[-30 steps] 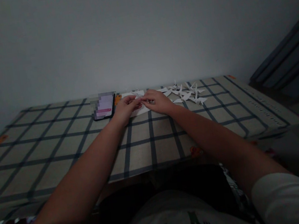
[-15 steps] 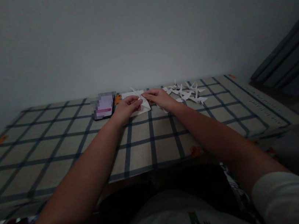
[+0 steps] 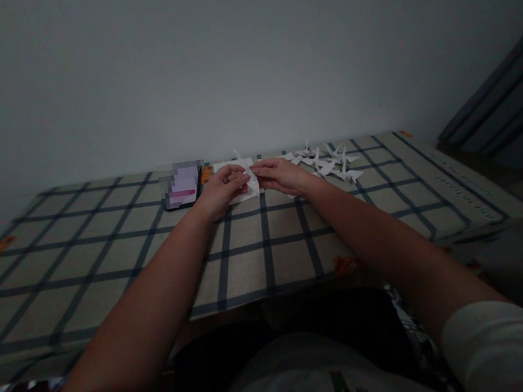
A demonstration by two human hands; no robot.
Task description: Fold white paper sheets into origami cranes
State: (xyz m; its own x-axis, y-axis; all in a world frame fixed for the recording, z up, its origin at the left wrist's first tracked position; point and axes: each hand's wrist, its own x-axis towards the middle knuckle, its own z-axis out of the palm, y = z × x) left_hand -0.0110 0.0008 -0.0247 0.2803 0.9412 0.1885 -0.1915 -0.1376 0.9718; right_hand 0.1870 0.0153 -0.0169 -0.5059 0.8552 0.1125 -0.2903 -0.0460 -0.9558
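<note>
Between my fingertips is a white paper crane [image 3: 247, 170], its narrow tip pointing up and its lower folds partly hidden. My left hand [image 3: 224, 188] pinches it from the left, thumb against forefinger. From the right, my right hand [image 3: 280, 175] has its fingers closed on the crane's other side. Beneath and behind them lies flat white paper [image 3: 221, 166] on the checked cloth. Several finished paper cranes [image 3: 320, 165] are grouped just right of my right hand.
A phone [image 3: 184, 184] with a lit, partly blurred screen lies left of my left hand. The checked tablecloth [image 3: 247, 269] covers the table, which meets a plain wall [image 3: 243, 62] at the back. A grey curtain [image 3: 519, 88] hangs at the right.
My right hand has shifted slightly right and its fingers lie lower along the crane. The crane's tip has turned and stands more upright. My left hand stays nearly in place.
</note>
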